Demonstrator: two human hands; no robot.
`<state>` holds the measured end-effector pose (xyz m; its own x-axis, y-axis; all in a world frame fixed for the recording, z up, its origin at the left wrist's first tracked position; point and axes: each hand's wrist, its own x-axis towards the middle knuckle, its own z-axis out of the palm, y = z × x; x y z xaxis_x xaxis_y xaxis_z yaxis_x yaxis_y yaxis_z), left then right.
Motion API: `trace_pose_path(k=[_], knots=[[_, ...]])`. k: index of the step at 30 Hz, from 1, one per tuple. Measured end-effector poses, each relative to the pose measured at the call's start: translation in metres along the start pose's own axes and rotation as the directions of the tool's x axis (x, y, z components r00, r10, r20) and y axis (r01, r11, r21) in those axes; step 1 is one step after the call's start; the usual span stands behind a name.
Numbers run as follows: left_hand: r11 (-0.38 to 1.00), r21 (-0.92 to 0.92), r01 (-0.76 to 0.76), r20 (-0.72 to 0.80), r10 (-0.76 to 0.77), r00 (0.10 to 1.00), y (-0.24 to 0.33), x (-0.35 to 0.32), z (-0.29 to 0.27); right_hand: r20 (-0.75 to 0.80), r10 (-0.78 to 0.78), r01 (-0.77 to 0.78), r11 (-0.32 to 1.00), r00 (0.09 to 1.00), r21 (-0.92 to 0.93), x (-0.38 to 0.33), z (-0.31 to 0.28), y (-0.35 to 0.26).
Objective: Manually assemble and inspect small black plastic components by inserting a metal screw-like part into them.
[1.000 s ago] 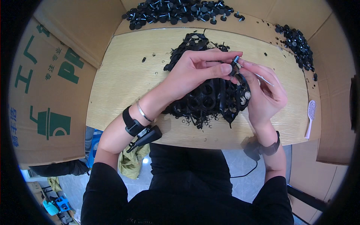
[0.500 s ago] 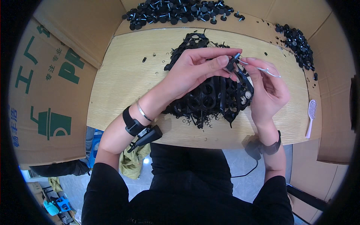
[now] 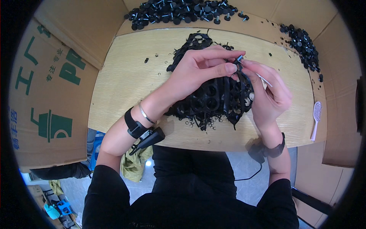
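The left grip pinches a bolt over the black scrap; the right grip is closed on a thin tool. The tool could skid into the left grip — or a loose pinch could drop the bolt among the scrap.

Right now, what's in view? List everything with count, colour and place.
Table: one, pale wood, centre
Held piece: one, dark and metallic, left hand
Thin tool: one, white, right hand
Perforated sheeting: heap, black, table centre
Loose bits: several, dark, table
Bolts: pile, black-headed, far edge
Small parts: pile, mostly black, far right
Brush: one, lavender, right edge
Cardboard panels: several, brown, around table
Sack: one, olive, below table
Blue items: several, lower left
Wrist devices: two, dark, left and right
Bracelet: one, silver, left of centre
Sleeves: two, black, lower edge
Left hand: one, bare, centre
Right hand: one, bare, centre-right
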<state>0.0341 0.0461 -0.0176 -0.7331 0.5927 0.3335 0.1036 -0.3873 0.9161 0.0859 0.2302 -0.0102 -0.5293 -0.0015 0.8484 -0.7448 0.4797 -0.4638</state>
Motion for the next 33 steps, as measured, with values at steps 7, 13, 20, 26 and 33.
trace_pose_path(k=[7, 13, 20, 26, 33], knots=[[0.996, 0.068, 0.049, -0.067, -0.045, 0.997, 0.001, -0.001, -0.001, 0.069, 0.001, 0.001, 1.0, 0.998, -0.024, 0.001, 0.001, 0.003], [0.998, 0.059, 0.033, -0.069, -0.029, 0.997, 0.002, -0.001, -0.002, 0.07, 0.079, -0.08, 0.997, 0.994, 0.02, -0.002, 0.002, 0.002], [0.997, 0.068, 0.046, -0.071, -0.041, 0.997, 0.0, -0.001, -0.001, 0.039, 0.122, -0.125, 0.99, 0.992, 0.063, -0.005, 0.003, 0.006], [0.997, 0.065, 0.029, -0.124, -0.02, 0.992, -0.002, 0.0, -0.005, -0.028, 0.282, -0.256, 0.904, 0.959, 0.342, -0.001, 0.0, 0.012], [1.0, -0.024, -0.004, -0.134, 0.001, 0.991, -0.001, -0.001, -0.003, 0.096, 0.05, -0.045, 0.998, 0.994, -0.046, 0.002, 0.002, 0.006]])
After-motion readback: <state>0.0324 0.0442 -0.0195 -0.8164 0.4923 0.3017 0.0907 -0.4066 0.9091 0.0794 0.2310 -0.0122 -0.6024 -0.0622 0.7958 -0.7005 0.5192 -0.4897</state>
